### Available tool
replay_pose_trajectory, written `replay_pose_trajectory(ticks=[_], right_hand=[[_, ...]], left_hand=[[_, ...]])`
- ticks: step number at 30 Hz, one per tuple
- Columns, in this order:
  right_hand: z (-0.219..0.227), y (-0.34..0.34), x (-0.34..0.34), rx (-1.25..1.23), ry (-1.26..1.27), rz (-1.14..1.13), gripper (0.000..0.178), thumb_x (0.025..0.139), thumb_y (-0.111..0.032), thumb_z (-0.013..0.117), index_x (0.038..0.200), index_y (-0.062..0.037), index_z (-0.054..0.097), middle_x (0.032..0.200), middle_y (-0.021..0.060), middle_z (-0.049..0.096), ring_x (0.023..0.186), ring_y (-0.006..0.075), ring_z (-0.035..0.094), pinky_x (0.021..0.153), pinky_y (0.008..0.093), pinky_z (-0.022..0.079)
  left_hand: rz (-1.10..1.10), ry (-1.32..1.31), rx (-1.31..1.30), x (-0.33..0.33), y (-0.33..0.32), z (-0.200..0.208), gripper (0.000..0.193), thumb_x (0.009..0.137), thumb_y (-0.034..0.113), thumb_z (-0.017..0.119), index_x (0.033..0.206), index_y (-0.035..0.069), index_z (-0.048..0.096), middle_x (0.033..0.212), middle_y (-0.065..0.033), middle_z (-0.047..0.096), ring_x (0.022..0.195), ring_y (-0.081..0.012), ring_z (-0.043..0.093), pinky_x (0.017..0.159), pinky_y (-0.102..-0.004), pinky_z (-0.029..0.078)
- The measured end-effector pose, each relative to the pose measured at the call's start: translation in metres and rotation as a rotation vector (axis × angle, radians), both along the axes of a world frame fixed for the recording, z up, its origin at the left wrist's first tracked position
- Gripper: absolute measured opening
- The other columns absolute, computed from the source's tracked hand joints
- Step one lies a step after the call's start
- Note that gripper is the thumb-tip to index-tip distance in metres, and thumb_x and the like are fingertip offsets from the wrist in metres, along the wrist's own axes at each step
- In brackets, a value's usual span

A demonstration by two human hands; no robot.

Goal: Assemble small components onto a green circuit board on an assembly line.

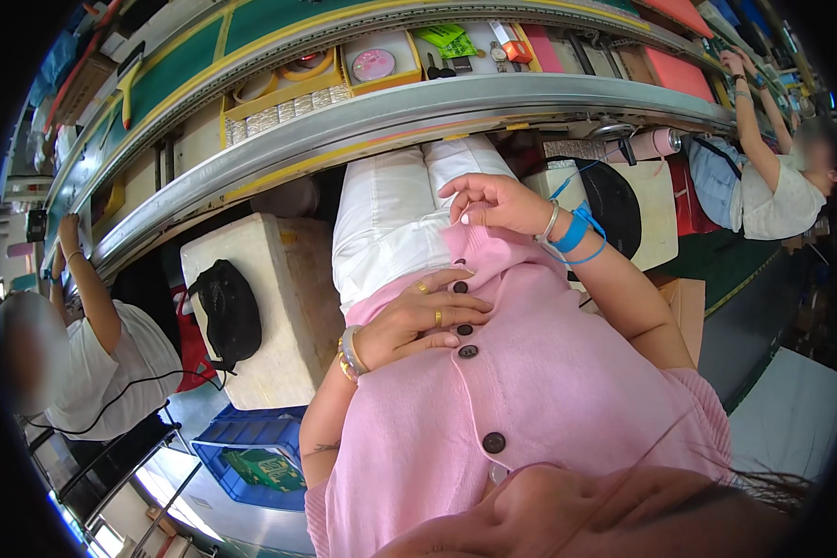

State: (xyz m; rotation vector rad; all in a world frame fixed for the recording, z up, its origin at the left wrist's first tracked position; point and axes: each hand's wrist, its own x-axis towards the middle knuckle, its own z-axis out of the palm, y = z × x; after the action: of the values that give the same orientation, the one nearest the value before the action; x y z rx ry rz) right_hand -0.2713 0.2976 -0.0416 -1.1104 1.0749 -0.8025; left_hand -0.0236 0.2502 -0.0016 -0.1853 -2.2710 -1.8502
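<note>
My left hand [423,316] lies flat on the front of my pink buttoned cardigan [567,363], its fingers spread across the button line. Two gold-coloured rings and a bracelet are on it. Farther out, over my white trousers [381,223], is my right hand [495,203], palm down with its fingers loosely bent and apart. I see nothing between them. The cardigan's hem bunches just under this hand; whether the fingertips touch it I cannot tell. A blue wrist strap [575,231] with a thin cord circles the right wrist, beside a bracelet.
A metal-edged workbench rail [391,110] runs across in front of my knees. Beyond it sit a yellow tray with tape rolls [284,84] and a pink round item [374,64]. White blocks [260,307] flank me. A blue crate [251,451] stands left. People work at both sides.
</note>
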Motion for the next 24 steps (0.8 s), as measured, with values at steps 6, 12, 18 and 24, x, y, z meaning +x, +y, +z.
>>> replay_pose_trajectory(ticks=[6, 12, 18, 24], right_hand=[[-0.028, -0.007, -0.008, -0.065, -0.019, -0.070, 0.043, 0.085, -0.003, 0.055, 0.128, -0.0039, 0.047, 0.097, 0.0055, 0.062, 0.089, 0.0103, 0.055, 0.081, 0.0246, 0.043], [-0.033, 0.011, -0.029, -0.083, 0.476, -0.248, 0.039, 0.084, -0.002, 0.055, 0.123, -0.0041, 0.052, 0.097, 0.0021, 0.063, 0.084, 0.0072, 0.054, 0.076, 0.0219, 0.043], [-0.020, 0.062, -0.051, -0.037, 0.408, -0.412, 0.033, 0.087, -0.005, 0.055, 0.119, -0.0037, 0.054, 0.095, 0.0036, 0.065, 0.084, 0.0079, 0.057, 0.076, 0.0216, 0.045], [-0.023, 0.078, -0.048, 0.024, 0.272, -0.548, 0.032, 0.089, -0.005, 0.053, 0.121, -0.0022, 0.053, 0.096, 0.0039, 0.064, 0.086, 0.0079, 0.056, 0.077, 0.0212, 0.045]], left_hand=[[0.208, 0.004, 0.014, 0.002, -0.009, 0.001, 0.036, 0.088, 0.029, 0.057, 0.115, 0.006, 0.062, 0.128, -0.0133, 0.053, 0.127, -0.0340, 0.038, 0.108, -0.0473, 0.023], [0.787, -0.301, 0.284, 0.048, -0.034, -0.059, 0.024, 0.092, 0.016, 0.054, 0.110, 0.001, 0.062, 0.111, -0.0079, 0.062, 0.103, -0.0162, 0.056, 0.089, -0.0285, 0.042], [0.813, -0.606, 0.437, 0.092, -0.014, -0.092, 0.017, 0.085, 0.007, 0.065, 0.100, 0.000, 0.065, 0.087, -0.0014, 0.063, 0.077, -0.0053, 0.054, 0.068, -0.0184, 0.044], [1.271, -0.467, 0.423, 0.086, -0.033, -0.124, 0.013, 0.086, 0.005, 0.062, 0.097, 0.000, 0.064, 0.082, 0.0004, 0.062, 0.074, -0.0044, 0.054, 0.069, -0.0189, 0.045]])
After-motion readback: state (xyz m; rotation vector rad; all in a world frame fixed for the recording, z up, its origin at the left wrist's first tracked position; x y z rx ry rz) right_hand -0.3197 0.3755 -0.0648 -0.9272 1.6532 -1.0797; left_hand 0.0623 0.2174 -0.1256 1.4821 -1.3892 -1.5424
